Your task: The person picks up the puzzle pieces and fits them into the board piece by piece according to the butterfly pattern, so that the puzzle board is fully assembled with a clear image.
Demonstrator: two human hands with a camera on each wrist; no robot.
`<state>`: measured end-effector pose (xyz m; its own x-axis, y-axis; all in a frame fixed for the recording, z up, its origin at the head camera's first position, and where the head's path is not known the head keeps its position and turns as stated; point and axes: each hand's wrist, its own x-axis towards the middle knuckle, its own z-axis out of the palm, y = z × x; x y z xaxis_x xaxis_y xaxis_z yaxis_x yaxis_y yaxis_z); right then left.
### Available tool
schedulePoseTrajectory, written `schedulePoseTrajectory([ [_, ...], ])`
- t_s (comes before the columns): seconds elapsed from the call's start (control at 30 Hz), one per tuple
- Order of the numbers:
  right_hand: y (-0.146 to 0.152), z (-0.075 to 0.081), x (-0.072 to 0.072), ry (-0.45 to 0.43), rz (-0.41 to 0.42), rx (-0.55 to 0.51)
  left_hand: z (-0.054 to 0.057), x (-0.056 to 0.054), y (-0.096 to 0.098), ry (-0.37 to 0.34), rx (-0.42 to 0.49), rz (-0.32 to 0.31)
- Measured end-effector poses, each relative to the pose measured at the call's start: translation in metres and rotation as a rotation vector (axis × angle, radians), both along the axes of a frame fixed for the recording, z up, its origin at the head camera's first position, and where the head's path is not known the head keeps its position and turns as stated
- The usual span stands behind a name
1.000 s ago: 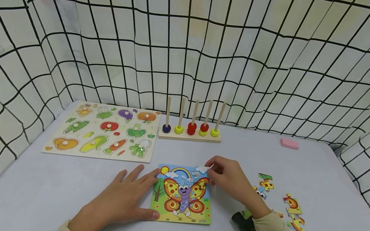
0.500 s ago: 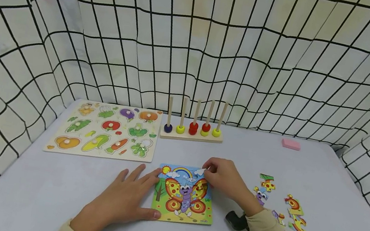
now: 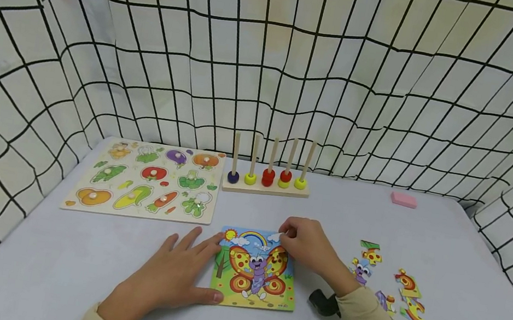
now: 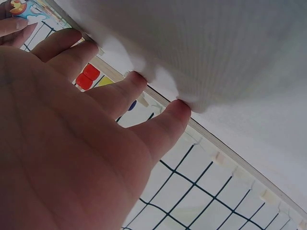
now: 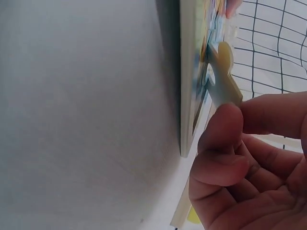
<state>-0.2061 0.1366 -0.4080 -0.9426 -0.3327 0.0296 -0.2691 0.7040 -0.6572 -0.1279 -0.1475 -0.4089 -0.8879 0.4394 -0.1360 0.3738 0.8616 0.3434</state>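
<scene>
A square butterfly jigsaw puzzle lies on the white-covered table in front of me. My left hand rests at its left side with fingers spread, the thumb over the lower left corner. In the left wrist view, that hand's fingertips lie against the surface. My right hand is at the puzzle's upper right corner. In the right wrist view it pinches a jigsaw piece between thumb and finger. That piece stands tilted against the picture and is mostly hidden by the fingers in the head view.
Several loose jigsaw pieces lie on the right, some beside the right forearm. A vegetable peg board is at back left, next to a bead counting stand. A pink block sits at back right. Black netting surrounds the table.
My right hand has shifted slightly left at the puzzle's upper right corner, still pinching the jigsaw piece. The left hand has stayed in place on the puzzle's left side.
</scene>
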Motion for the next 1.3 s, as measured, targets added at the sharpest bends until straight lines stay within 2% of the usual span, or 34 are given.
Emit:
schedulePoseTrajectory([
  [0.33,0.002,-0.002,-0.004,-0.012,0.035,0.084,-0.001,-0.001,0.0,-0.003,0.005,-0.001],
  [0.73,0.001,-0.008,-0.008,0.009,0.107,0.1,-0.001,-0.001,0.0,-0.009,-0.002,0.002],
  [1.03,0.005,-0.004,-0.005,0.001,0.106,0.066,-0.002,-0.002,0.0,-0.012,-0.016,0.011],
  [1.3,0.022,0.005,0.003,-0.031,0.054,0.017,-0.002,-0.002,0.001,-0.003,-0.02,0.009],
])
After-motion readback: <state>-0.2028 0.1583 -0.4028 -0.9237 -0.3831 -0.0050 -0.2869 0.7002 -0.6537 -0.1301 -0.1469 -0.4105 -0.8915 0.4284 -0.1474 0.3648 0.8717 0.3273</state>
